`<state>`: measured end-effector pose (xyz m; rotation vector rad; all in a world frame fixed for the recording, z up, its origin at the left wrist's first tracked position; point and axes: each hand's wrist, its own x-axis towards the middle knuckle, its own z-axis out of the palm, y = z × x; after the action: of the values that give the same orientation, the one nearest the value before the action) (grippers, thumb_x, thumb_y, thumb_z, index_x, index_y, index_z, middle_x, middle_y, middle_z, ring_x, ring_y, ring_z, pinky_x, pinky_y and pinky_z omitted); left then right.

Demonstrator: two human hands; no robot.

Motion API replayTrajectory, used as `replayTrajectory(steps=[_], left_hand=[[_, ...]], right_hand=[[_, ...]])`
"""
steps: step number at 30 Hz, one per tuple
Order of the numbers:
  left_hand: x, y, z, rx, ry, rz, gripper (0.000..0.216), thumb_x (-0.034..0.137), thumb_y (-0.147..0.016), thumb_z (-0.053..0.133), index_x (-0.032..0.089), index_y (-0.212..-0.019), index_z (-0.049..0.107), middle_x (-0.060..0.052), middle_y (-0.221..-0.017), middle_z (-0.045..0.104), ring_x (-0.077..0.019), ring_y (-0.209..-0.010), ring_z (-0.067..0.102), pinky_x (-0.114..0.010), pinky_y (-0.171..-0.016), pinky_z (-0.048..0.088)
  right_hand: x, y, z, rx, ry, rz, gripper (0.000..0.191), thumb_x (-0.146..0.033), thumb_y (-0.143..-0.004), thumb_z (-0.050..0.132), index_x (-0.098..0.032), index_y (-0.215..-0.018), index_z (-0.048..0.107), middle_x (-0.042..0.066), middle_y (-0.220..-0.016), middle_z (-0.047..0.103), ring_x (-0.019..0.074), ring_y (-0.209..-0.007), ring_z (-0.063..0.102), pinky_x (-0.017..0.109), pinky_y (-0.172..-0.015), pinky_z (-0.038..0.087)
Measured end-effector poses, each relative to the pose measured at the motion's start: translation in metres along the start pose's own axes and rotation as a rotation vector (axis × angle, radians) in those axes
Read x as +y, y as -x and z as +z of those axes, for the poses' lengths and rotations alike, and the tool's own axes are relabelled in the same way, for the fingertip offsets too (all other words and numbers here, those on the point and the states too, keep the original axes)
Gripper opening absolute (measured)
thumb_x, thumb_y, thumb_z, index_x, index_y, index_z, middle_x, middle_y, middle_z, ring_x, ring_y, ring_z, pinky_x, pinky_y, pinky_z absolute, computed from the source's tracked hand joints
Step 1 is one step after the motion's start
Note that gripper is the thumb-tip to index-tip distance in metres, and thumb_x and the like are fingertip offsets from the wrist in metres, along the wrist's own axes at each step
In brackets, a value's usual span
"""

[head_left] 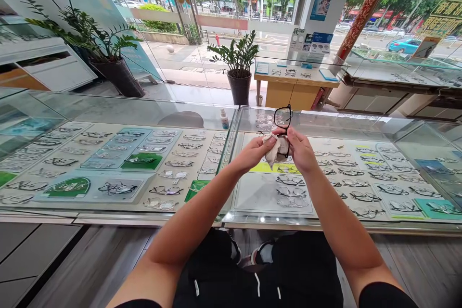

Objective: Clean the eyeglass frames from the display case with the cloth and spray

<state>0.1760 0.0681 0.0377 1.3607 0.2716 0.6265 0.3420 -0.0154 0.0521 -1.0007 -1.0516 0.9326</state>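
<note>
Black-framed eyeglasses (283,116) are held up over the glass display case, with one lens above my hands and the other lower down, partly covered. My left hand (257,150) is closed on a pale cleaning cloth (273,152), which it presses around the lower lens. My right hand (301,149) grips the eyeglasses near the middle of the frame, its fingers wrapped on the rim. The cloth's tip hangs below my left fingers. Part of the lower lens is hidden by the cloth and fingers.
Beneath my hands stands the glass display case (231,224) with rows of eyeglasses inside. A small spray bottle (224,119) stands left of my hands. Beyond the case are a potted plant (239,84), a display table (288,94) and large windows.
</note>
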Motion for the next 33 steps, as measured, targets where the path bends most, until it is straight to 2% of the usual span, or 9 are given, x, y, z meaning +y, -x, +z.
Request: replayTrajectory(steps=[9, 14, 18, 24, 29, 33], left_hand=[[0.007, 0.006, 0.007, -0.072, 0.073, -0.012, 0.049, 0.057, -0.084, 0.093, 0.016, -0.104, 0.073, -0.004, -0.089, 0.07, -0.0147, -0.077, 0.063, -0.026, -0.071, 0.048], [0.001, 0.005, 0.009, 0.004, 0.128, -0.006, 0.05, 0.057, -0.087, 0.09, 0.017, -0.113, 0.076, -0.006, -0.097, 0.076, -0.017, -0.084, 0.069, -0.028, -0.079, 0.054], [-0.005, 0.001, 0.01, 0.055, 0.158, -0.009, 0.056, 0.068, -0.089, 0.085, 0.016, -0.108, 0.077, -0.006, -0.092, 0.077, -0.0165, -0.08, 0.07, -0.028, -0.078, 0.056], [-0.01, -0.001, 0.008, 0.128, 0.139, -0.021, 0.062, 0.073, -0.084, 0.087, 0.012, -0.087, 0.076, -0.006, -0.077, 0.074, -0.0143, -0.071, 0.066, -0.026, -0.07, 0.054], [-0.011, -0.003, 0.01, 0.183, 0.185, -0.028, 0.062, 0.07, -0.076, 0.094, 0.015, -0.101, 0.079, -0.002, -0.079, 0.073, -0.0135, -0.07, 0.066, -0.026, -0.069, 0.056], [-0.009, -0.002, 0.011, 0.164, 0.216, -0.042, 0.06, 0.065, -0.078, 0.095, 0.015, -0.105, 0.078, -0.002, -0.079, 0.072, -0.0128, -0.068, 0.065, -0.024, -0.065, 0.054]], right_hand=[[0.0, -0.001, 0.001, 0.048, -0.009, 0.024, 0.056, -0.076, -0.096, 0.07, -0.024, -0.11, 0.086, 0.008, -0.103, 0.081, 0.0229, -0.087, 0.071, 0.037, -0.079, 0.06], [0.0, -0.001, 0.002, 0.058, -0.004, 0.016, 0.058, -0.077, -0.095, 0.071, -0.023, -0.11, 0.085, 0.008, -0.108, 0.082, 0.0248, -0.096, 0.072, 0.038, -0.085, 0.06], [0.003, 0.0, 0.001, 0.024, -0.007, 0.013, 0.052, -0.074, -0.098, 0.07, -0.025, -0.11, 0.086, 0.006, -0.104, 0.077, 0.0222, -0.092, 0.069, 0.036, -0.083, 0.058], [0.007, 0.001, 0.003, -0.004, 0.101, -0.074, 0.052, -0.073, -0.101, 0.066, -0.026, -0.11, 0.088, 0.005, -0.106, 0.065, 0.0206, -0.092, 0.063, 0.034, -0.084, 0.055], [0.005, 0.002, 0.007, -0.043, 0.189, -0.106, 0.055, -0.074, -0.102, 0.062, -0.027, -0.112, 0.088, 0.007, -0.106, 0.061, 0.0243, -0.104, 0.062, 0.035, -0.092, 0.055], [0.004, 0.002, 0.009, -0.051, 0.207, -0.144, 0.053, -0.073, -0.103, 0.062, -0.027, -0.11, 0.089, 0.007, -0.107, 0.061, 0.0244, -0.107, 0.062, 0.037, -0.1, 0.053]])
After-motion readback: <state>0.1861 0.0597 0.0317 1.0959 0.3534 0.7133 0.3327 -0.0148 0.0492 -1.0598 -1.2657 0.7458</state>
